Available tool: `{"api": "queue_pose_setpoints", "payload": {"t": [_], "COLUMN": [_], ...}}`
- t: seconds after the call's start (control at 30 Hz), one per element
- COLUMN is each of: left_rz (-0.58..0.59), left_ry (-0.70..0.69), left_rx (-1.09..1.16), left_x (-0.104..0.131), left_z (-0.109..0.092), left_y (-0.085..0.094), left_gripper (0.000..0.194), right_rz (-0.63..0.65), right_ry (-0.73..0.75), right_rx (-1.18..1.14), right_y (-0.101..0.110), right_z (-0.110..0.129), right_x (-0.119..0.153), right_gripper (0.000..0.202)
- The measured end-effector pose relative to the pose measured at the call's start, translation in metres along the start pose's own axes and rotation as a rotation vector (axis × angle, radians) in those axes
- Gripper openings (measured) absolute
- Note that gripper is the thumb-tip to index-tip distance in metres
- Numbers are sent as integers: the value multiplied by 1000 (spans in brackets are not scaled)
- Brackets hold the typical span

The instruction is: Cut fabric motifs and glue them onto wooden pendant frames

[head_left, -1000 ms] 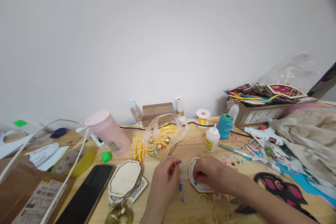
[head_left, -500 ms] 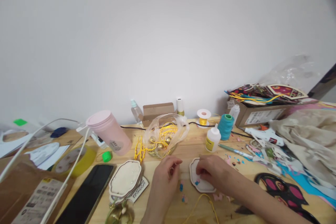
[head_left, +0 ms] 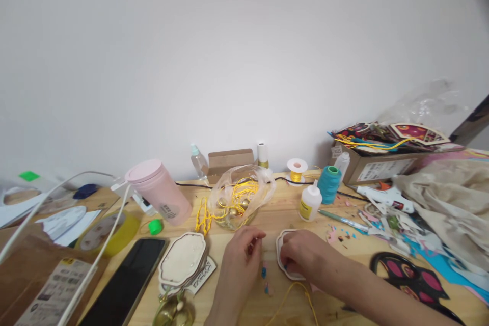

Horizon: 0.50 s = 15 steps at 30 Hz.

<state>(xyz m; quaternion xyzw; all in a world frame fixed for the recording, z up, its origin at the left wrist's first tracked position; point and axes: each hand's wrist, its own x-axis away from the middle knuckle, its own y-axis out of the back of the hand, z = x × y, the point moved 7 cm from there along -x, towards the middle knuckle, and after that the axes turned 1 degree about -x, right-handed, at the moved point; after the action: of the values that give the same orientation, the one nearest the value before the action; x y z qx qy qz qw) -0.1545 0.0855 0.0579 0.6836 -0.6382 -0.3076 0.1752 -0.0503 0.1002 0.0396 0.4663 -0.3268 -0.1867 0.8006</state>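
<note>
My right hand bends over a pale scallop-edged plaque lying flat, its fingers bunched together at the tips. A bit of a small blue piece shows at those fingertips; the rest is hidden under the hand. My left hand rests on the table left of the plaque, fingers loosely curled and apart, nothing seen in them. Between the hands lie small blue-and-pink pieces. A yellow cord loops out below the plaque. Left of my left hand sits a stack of similar plaques.
Behind my hands stand a white glue bottle, teal thread and a plastic bag of gold bells. Scissors and paper scraps lie right. A phone and pink cup are left.
My right hand has shifted slightly left and down over the plaque, so its fingertips now cover most of the small blue piece. The left hand stays in place.
</note>
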Motion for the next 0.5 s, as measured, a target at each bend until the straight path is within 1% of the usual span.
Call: {"api": "queue_pose_setpoints", "payload": {"t": [0.1,0.2,0.27,0.37,0.5], "left_rz": [1,-1,-6,-14,-45], "left_ry": [-2,-1,2,3,26], "left_rx": [-1,-4,-5,-3,10], "left_x": [0,1,1,0,-2], "left_z": [1,4,5,7,10], "left_y": [-1,-1,0,2,8], "left_gripper": [19,19,19,18,17], "right_rz": [60,54,37,-30,-179], "right_ry": [74,125,144,151,125], "right_rx": [-34,-75,-89,-96,-103], "right_y": [-5,-4,-1,8,21], "right_z": [-3,-3,-1,2,7], "right_x": [-5,-5,-1,8,13], "right_gripper": [17,22,19,10,17]}}
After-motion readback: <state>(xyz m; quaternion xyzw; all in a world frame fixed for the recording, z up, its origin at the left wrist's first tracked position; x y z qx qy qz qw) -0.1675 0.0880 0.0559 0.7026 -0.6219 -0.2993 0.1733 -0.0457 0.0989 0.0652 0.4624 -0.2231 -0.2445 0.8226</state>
